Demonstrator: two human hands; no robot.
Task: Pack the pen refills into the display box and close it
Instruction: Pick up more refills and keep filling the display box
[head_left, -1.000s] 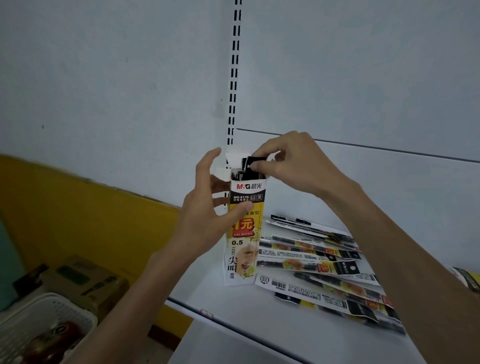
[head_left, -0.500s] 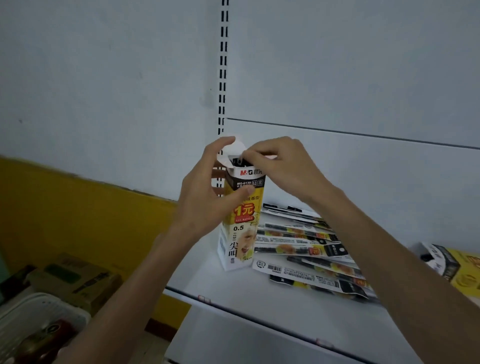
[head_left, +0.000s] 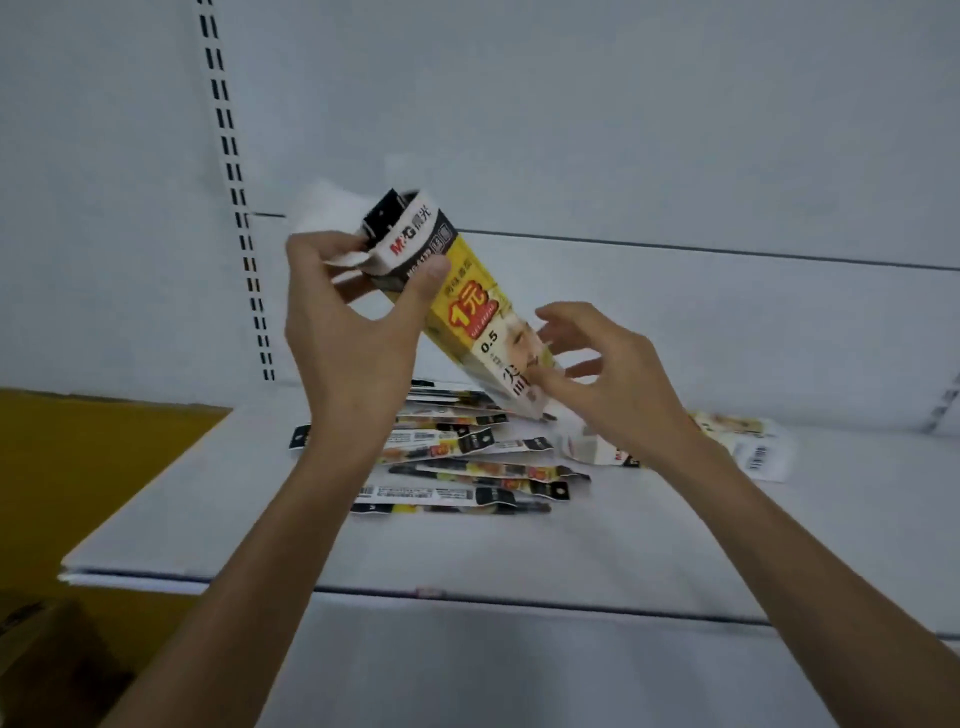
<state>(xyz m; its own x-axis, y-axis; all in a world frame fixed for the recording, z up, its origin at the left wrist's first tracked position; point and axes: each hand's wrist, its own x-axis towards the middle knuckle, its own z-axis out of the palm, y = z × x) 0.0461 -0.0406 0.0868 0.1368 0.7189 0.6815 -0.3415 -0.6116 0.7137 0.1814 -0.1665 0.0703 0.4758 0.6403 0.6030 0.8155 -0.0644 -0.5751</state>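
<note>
starting with the head view, the only one supplied: the display box (head_left: 467, 312), a tall, narrow rectangular carton of glossy printed card in yellow, white and black, is held in the air above the shelf (head_left: 234, 519). it is tilted, with the open top end up and to the left and the base down and to the right. the white top flap (head_left: 327, 213) is folded back and blurred. dark, flat ends of packed refills (head_left: 387, 215) are seen at the open mouth.

the left hand (head_left: 353, 332) is closed round the upper end of the carton: the thumb is pressed on the printed front face and the fingers are curled behind the back. the right hand (head_left: 608, 379) is at the base of the carton, fingers spread wide and loosely curved, the thumb tip touching the lower front face. whether the fingers behind it touch the card cannot be told.

loose pen refills (head_left: 467, 462), long thin flat sachets of shiny film with barcode strips and black ends, are fanned in an overlapping pile on the smooth, matt white shelf, below the carton. a second carton (head_left: 737, 431) of the same print is laid flat on the shelf to the right. a slotted metal upright (head_left: 234, 171) is fixed in the plain white back panel.
</note>
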